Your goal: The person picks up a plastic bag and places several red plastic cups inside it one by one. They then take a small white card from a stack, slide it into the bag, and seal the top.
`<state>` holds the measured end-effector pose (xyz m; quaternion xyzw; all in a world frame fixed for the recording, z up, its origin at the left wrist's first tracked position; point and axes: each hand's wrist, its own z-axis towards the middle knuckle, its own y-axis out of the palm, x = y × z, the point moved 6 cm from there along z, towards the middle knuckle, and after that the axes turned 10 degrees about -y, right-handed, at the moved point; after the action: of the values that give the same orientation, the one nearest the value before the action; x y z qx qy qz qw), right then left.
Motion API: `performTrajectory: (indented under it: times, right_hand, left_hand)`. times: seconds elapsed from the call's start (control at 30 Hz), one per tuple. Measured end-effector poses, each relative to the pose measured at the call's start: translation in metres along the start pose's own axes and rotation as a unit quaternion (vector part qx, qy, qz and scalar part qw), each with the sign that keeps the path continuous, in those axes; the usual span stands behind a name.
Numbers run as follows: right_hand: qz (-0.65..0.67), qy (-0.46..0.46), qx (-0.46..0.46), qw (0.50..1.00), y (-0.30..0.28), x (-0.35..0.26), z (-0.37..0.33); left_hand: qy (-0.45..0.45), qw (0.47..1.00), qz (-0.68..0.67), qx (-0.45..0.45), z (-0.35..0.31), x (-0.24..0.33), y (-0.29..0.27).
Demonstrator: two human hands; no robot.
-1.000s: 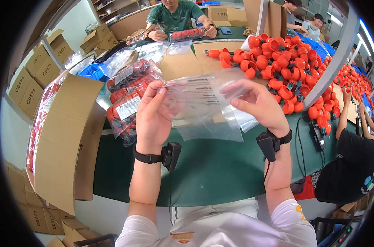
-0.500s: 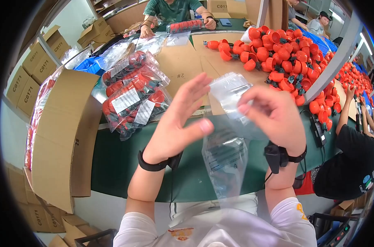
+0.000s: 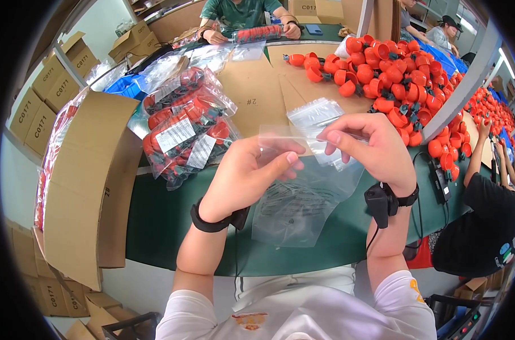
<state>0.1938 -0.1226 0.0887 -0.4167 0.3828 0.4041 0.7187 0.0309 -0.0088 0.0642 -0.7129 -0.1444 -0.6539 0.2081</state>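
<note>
Held a clear bag (image 3: 291,215) over the green table (image 3: 172,226), pinching its upper edge in the right hand (image 3: 376,150) and curling the left hand (image 3: 240,178) against the film, whether gripping or not impossible to tell. Let its long axis slant from the hands toward the white shirt (image 3: 308,311), free end pointing slightly left, with dark print too small to read. Had small bags (image 3: 314,115) just beyond, and red-filled packs (image 3: 196,107) with white printed labels (image 3: 175,135) to the left
</note>
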Motion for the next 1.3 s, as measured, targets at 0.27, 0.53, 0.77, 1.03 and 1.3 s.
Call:
performTrajectory:
  times: [0.27, 0.53, 0.77, 1.03, 1.3]
  right_hand:
    - [-0.039, -0.014, 0.079, 0.996, -0.019, 0.014, 0.006]
    - [0.027, -0.059, 0.126, 0.99, 0.007, 0.03, 0.018]
    - [0.117, -0.04, 0.053, 0.991, 0.047, 0.021, 0.017]
    - [0.217, -0.02, 0.01, 0.976, 0.049, 0.019, 0.014]
    - [0.302, 0.003, -0.085, 0.95, 0.06, 0.017, 0.012]
  left_hand:
    - [0.164, 0.965, 0.095, 0.183, 0.002, 0.007, -0.013]
    - [0.129, 0.978, 0.117, 0.118, -0.002, 0.007, -0.005]
    - [0.066, 0.989, 0.079, 0.102, 0.009, -0.011, -0.006]
    - [0.054, 0.995, 0.065, 0.048, 0.004, -0.005, -0.009]
    - [0.167, 0.976, 0.14, 0.0, -0.007, 0.01, -0.016]
